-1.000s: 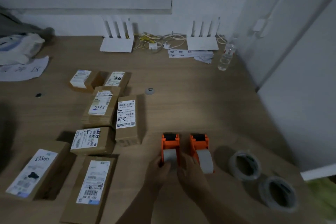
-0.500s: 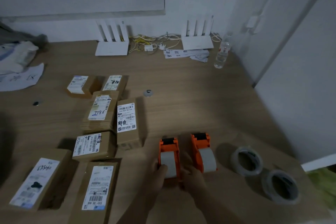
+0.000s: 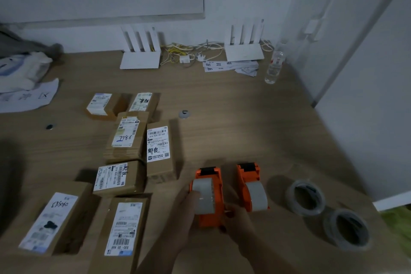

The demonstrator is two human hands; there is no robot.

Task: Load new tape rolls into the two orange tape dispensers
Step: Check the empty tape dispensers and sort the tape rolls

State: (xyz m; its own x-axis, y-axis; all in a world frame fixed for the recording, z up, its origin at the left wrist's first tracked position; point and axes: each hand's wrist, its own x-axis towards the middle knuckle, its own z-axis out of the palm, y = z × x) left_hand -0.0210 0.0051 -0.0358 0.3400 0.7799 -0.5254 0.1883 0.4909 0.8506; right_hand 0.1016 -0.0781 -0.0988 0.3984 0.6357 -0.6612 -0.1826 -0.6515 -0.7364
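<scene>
Dispenser (image 3: 208,196) between both hands, midtable

Your single head camera looks forward and down across the wooden table (image 3: 233,118), wide-angle, close above the near orange dispenser (image 3: 209,196). Beyond that dispenser the view runs to the far wall; to its right, a white panel closes the frame. No second view overlaps.
</scene>
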